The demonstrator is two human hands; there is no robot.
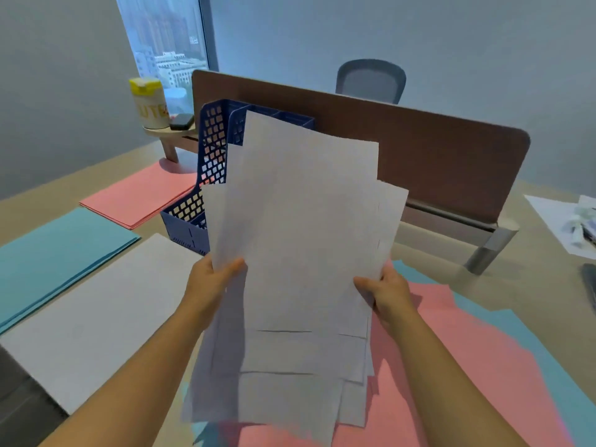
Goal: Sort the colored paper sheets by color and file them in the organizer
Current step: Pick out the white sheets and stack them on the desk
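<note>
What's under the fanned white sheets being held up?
Under the fanned white paper sheets: loose pink sheets and teal sheets on the beige desk. Whatever lies directly beneath stays hidden.

You sit at a tan desk. A brown divider stands across its far edge. Behind the divider are a grey chair and a plain grey wall. Left of the divider, a window shows daylight and buildings.
</note>
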